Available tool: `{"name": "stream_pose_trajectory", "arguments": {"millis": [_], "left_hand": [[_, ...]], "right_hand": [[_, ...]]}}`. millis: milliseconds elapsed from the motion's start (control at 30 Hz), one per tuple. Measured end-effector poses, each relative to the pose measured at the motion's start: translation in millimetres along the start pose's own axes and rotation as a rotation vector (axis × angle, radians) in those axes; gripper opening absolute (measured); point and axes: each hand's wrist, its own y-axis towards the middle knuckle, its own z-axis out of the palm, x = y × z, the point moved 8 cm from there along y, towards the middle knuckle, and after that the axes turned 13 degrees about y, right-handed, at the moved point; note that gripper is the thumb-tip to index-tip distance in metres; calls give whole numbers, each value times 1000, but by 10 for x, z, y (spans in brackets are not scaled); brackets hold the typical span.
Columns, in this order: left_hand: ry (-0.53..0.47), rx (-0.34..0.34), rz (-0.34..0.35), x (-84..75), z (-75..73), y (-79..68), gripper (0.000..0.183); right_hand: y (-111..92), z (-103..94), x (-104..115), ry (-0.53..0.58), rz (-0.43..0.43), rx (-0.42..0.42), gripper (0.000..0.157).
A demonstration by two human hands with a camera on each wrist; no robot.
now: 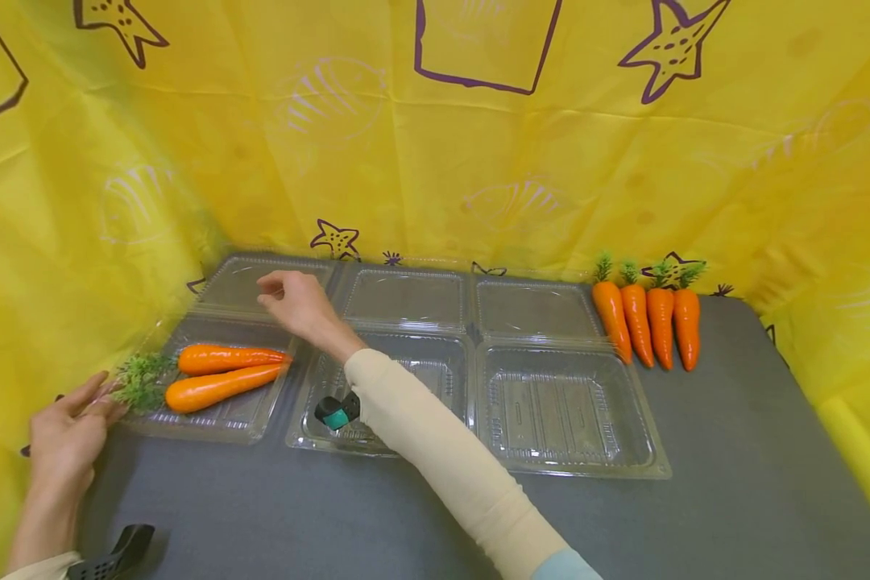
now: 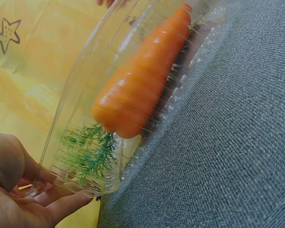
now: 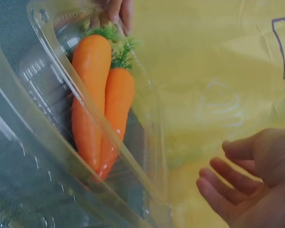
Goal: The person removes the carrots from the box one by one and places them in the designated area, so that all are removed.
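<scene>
Two orange carrots [image 1: 221, 379] with green leafy tops lie side by side in the leftmost clear plastic container [image 1: 242, 431], tips to the right. My left hand [image 1: 68, 431] grips this container's left front corner, thumb and fingers on either side of the rim, beside the leafy tops [image 2: 92, 149]. My right hand [image 1: 297, 302] hovers over the same container's raised lid [image 1: 225, 278], its fingers [image 3: 221, 185] loosely bent with nothing between them. The lid stands folded back behind the base, and part of it is hidden by the right hand.
Two more clear containers, a middle one [image 1: 464, 403] and a right one [image 1: 656, 467], stand with lids folded back. Several carrots [image 1: 663, 322] lie in a row at the right on the grey table [image 1: 739, 451]. A yellow patterned cloth [image 1: 435, 177] hangs behind and at the sides.
</scene>
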Motion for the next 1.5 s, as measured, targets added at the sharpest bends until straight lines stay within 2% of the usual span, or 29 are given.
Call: {"name": "stream_pose_trajectory", "arguments": {"millis": [100,267,600,800,900,1100,1333,1500], "left_hand": [[5,2,5,-3,0,-5,58],[36,-9,-7,-2,-6,-20,57],[100,-21,-10,-19,-1,-25,56],[77,-22,-19,-20,1,-34,56],[88,-25,-22,-24,-6,-37,56],[94,-30,-15,-38,-13,-37,55],[80,-21,10,-37,-2,-19,55],[107,-22,16,-28,-12,-18,56]], "right_hand": [[-11,97,81,9,-53,62,29],[-34,251,159,-12,-80,156,30],[-69,487,90,-84,-70,287,32],[-111,666,34,-210,-73,399,36],[-125,723,-20,-251,-33,439,37],[-104,771,-77,-263,-1,450,35],[-83,845,-143,-450,4,416,34],[-84,892,-192,-528,50,405,41]]}}
